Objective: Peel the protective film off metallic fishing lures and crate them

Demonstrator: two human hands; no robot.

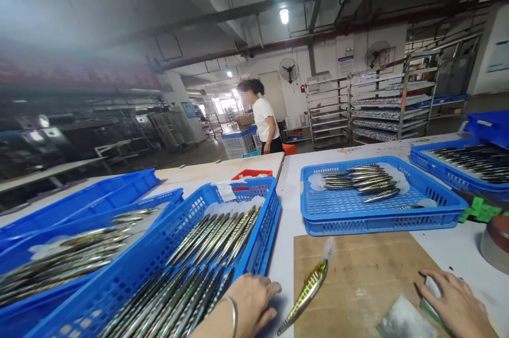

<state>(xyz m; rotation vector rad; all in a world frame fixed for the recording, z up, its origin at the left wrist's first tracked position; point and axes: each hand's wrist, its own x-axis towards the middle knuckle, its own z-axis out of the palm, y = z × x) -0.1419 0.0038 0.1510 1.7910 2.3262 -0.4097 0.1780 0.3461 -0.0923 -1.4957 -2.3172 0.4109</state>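
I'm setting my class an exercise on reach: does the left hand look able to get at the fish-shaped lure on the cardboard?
Probably yes: the left hand looks empty and close by, the lure lies uncovered on the cardboard, and only bare tabletop shows between.

No words, brands or numbers can be read. A notice [345, 65] with a blue band hangs on the back wall [338, 52], its lines too small to tell. A framed poster [387, 60] behind a wall fan [377, 54] is also illegible. A blue sign [189, 110] on the pillar [181, 95] at left and a blue-and-white sign [498, 57] on the wall at far right are unclear. Faint reddish marks [358, 268] on the cardboard [350, 287] cannot be made out.
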